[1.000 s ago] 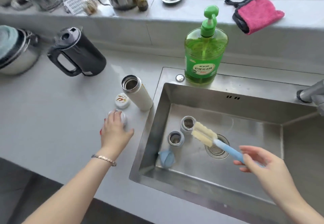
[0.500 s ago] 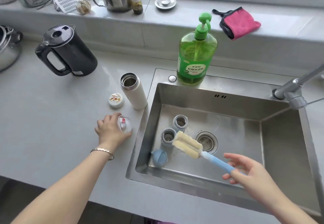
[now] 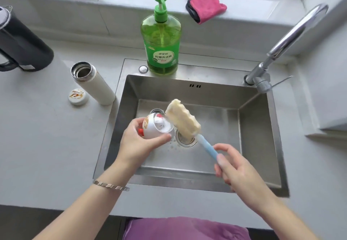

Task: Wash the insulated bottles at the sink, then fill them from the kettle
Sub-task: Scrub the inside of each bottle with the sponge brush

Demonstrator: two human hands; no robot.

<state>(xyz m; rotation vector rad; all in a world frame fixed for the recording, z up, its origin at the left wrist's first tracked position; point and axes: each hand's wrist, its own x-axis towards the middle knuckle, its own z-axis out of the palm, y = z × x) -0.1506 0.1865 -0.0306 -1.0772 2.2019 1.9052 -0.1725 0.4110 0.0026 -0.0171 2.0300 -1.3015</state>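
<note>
Grips a white cap point(image 3: 156, 128) in the left hand point(image 3: 139, 145), over the middle of the sink point(image 3: 187, 186), open side turned right. Holds the brush point(image 3: 183, 119) by its blue handle in the right hand point(image 3: 234, 168), nearer the front edge; long axis slanting up and left, sponge head at the cap's rim. Washing step, by the look: next calls for working the sponge inside the cap. Beyond, on the counter point(image 3: 47, 145) by the sink's back left corner, the insulated bottle point(image 3: 93, 84): upright, mouth up.

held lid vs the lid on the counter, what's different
The held lid is gripped by the left hand over the sink, tilted sideways; the counter lid lies flat beside the white bottle. The held lid shows red parts, the counter lid a gold pattern. Both are white and round.
</note>
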